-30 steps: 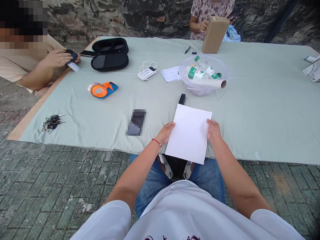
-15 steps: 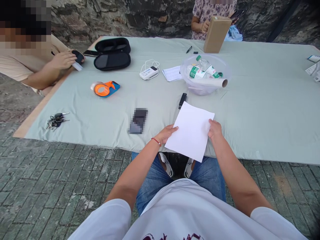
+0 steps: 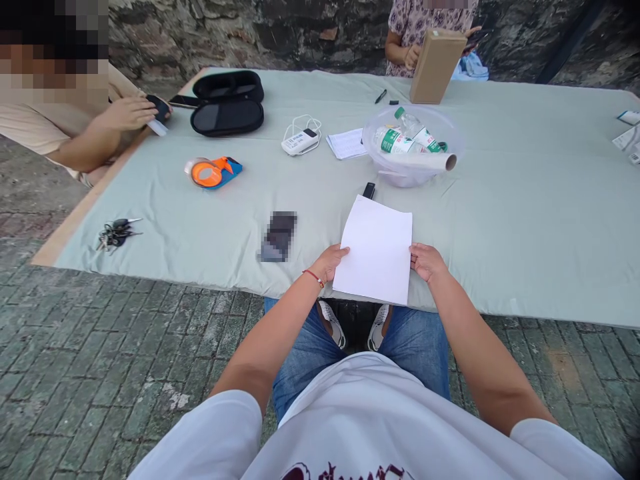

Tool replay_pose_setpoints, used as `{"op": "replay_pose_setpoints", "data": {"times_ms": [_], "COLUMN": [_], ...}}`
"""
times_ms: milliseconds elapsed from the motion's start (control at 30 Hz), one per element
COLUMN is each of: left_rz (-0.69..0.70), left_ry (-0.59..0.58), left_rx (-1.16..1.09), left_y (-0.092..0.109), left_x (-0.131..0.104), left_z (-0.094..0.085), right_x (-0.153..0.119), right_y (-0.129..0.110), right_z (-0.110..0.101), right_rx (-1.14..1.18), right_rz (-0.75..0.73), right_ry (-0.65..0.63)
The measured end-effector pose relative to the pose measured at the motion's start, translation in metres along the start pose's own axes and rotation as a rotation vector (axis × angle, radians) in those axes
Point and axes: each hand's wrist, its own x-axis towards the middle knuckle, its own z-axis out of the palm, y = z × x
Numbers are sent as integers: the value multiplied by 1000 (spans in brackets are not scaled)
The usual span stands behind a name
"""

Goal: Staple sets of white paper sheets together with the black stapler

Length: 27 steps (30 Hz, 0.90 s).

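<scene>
A white sheet of paper (image 3: 374,252), perhaps several sheets together, spans the space between my hands at the table's near edge. My left hand (image 3: 332,261) pinches its left side, thumb on top and fingers underneath. On the opposite side, my right hand (image 3: 427,260) is closed at the right edge, its thumb and curled fingertips at the paper's border. Just beyond the paper's top edge a black stapler (image 3: 369,190) shows only its far end; the paper hides the rest. Left of my left hand lies a blurred phone (image 3: 279,237).
A clear bowl (image 3: 397,179) holds bottles and a cardboard-cored roll. Leftward lie a tape dispenser (image 3: 214,173), keys (image 3: 119,233), a white corded device (image 3: 301,142) and a black case (image 3: 227,119). Two other people are at the table; one touches a cardboard box (image 3: 437,67).
The paper has turned to lie straighter, its lower corner drawn up over the table edge, and covers more of the stapler. My right hand has shifted slightly left along with its edge.
</scene>
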Motion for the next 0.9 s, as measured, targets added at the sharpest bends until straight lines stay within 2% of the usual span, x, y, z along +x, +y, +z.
{"op": "replay_pose_setpoints", "data": {"times_ms": [67, 167, 267, 400, 500, 567, 667, 733, 800, 900], "left_rz": [-14, -28, -17, 105, 228, 312, 432, 489, 513, 477], "left_ry": [-15, -97, -142, -168, -217, -254, -297, -322, -336, -369], "left_rx": [-7, -31, -31, -12, 26, 46, 63, 79, 112, 220], "left_y": [1, -1, -6, -10, -4, 4, 17, 24, 30, 35], "left_x": [-1, -5, -8, -14, -21, -25, -29, -28, -27, -26], "left_z": [0, -4, -8, -5, 3, 8, 9, 8, 7, 12], "right_x": [2, 6, 7, 0, -8, -14, -24, -29, -33, -39], "right_y": [4, 8, 10, 11, 8, -1, -22, -36, -46, -55], "right_z": [2, 5, 5, 3, 4, 8, 15, 17, 16, 11], "right_rx": [-30, -58, -59, -2, -29, -65, -108, -145, -188, -283], "right_rz": [-26, -49, -52, -76, -143, -270, -554, -668, -694, -642], "right_ry": [49, 128, 137, -25, -122, -153, -226, -296, -373, -461]}}
